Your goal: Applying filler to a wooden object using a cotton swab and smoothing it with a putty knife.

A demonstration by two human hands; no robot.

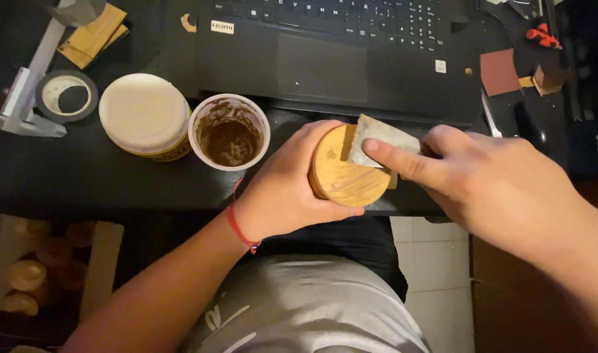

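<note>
Laptop (325, 65) just behind; open cup (229, 131) close left.

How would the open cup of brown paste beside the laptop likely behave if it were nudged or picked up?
The open cup looks thin-walled, so it probably flexes when squeezed. Only partly filled with brown paste, it is likely light and may slide or tip. Smears on its inner wall suggest thick paste that would not slosh.

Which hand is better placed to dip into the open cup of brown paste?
Probably right: the right hand already presses the scraper on the wooden disc; the left hand grips that disc beside the cup.
</note>
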